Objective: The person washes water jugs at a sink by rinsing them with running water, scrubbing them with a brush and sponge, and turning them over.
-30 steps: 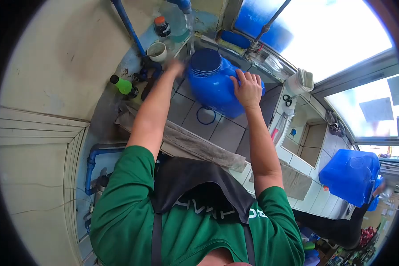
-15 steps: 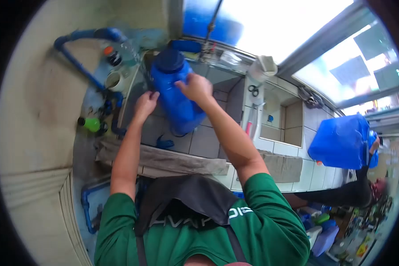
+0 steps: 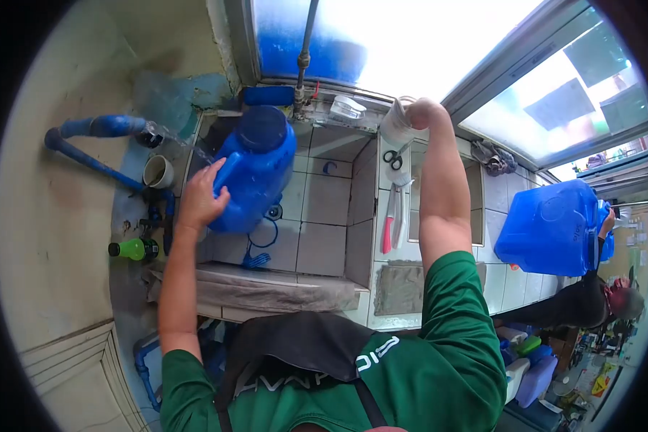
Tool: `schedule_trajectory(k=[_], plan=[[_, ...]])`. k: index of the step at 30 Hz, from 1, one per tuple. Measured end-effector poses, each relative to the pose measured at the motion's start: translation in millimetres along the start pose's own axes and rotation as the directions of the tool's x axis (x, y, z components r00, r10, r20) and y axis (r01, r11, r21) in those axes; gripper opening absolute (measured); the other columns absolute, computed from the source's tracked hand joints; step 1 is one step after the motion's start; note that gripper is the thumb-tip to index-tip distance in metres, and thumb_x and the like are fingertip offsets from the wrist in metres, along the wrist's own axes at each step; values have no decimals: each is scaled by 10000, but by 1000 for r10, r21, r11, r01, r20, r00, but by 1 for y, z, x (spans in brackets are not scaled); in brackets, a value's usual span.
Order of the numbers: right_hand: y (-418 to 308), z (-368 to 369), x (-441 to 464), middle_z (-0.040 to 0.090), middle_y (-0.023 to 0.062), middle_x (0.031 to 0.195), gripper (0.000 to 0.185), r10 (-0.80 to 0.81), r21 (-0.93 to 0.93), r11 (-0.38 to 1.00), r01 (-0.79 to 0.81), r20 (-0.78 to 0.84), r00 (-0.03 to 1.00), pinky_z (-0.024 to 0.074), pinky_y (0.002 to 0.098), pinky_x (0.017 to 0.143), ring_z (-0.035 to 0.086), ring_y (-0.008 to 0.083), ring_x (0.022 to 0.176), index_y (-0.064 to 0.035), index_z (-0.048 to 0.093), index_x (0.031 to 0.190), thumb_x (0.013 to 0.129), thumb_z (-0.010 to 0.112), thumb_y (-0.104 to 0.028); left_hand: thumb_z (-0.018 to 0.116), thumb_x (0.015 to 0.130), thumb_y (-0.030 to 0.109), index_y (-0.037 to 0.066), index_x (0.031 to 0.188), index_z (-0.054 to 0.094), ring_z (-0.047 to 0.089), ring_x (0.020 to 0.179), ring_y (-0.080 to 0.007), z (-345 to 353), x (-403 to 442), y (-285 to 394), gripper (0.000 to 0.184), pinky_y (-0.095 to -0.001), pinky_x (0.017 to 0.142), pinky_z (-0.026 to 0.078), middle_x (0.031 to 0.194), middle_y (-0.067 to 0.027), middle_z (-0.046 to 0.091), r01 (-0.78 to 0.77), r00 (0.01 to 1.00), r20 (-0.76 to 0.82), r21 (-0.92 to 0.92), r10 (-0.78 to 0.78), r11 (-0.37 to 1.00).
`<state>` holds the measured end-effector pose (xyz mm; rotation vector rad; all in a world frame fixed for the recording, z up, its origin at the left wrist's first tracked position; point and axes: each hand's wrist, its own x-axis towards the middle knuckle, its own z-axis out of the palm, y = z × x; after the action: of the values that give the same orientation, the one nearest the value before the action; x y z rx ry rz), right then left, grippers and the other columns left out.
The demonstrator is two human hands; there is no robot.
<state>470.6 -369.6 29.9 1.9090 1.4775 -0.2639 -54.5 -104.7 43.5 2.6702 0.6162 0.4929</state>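
A blue plastic jug [image 3: 255, 180] with a dark lid [image 3: 262, 129] stands tilted in the grey-tiled sink [image 3: 324, 209]. My left hand [image 3: 203, 198] is wrapped round the handle on the jug's left side. Water runs from the blue pipe [image 3: 111, 126] towards the jug. Over at the window ledge, my right hand [image 3: 426, 115] is at the mouth of a whitish container [image 3: 396, 128]; its fingertips are hidden, and what they hold cannot be made out. A blue brush [image 3: 255, 260] and a blue ring [image 3: 265, 234] lie on the sink floor.
Black-handled scissors [image 3: 392, 159] and a pink-handled tool [image 3: 388, 230] lie right of the sink. A white cup [image 3: 158, 171] and a green bottle [image 3: 131, 249] are at the left. Another person [image 3: 590, 299] is by a large blue container [image 3: 547, 227] at the right.
My right hand has left the jug and reached right to the whitish container. My left hand has moved onto the jug's handle. The view has shifted, and the jug has turned.
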Motion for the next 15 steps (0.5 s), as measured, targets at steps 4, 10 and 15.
schedule_trajectory(k=[4,10,15], plan=[[-23,16,29,654,119,1238,400,425,589,723,-362,33,904,495,387,936,637,279,1098,-82,679,1168,834,615,-292,655,692,125,35,1127,636,601,982,-404,8,39,-49,445,-449,874,487,1079,-193,634,-117,991,-53,142,126,983],[-48,-35,3,690,126,1141,377,571,547,606,-578,207,794,484,385,952,644,250,1076,-83,729,1050,764,730,-329,676,681,160,72,1036,666,577,1118,-338,13,61,-49,366,-430,943,470,1154,-103,640,-85,996,28,86,83,993],[24,129,125,653,173,1209,425,665,676,558,-482,-17,747,488,412,956,629,292,1120,-102,702,1148,784,706,-321,770,731,333,53,999,695,531,1222,-293,16,73,-54,395,-403,1023,427,1235,-88,623,-65,986,152,-19,67,998]])
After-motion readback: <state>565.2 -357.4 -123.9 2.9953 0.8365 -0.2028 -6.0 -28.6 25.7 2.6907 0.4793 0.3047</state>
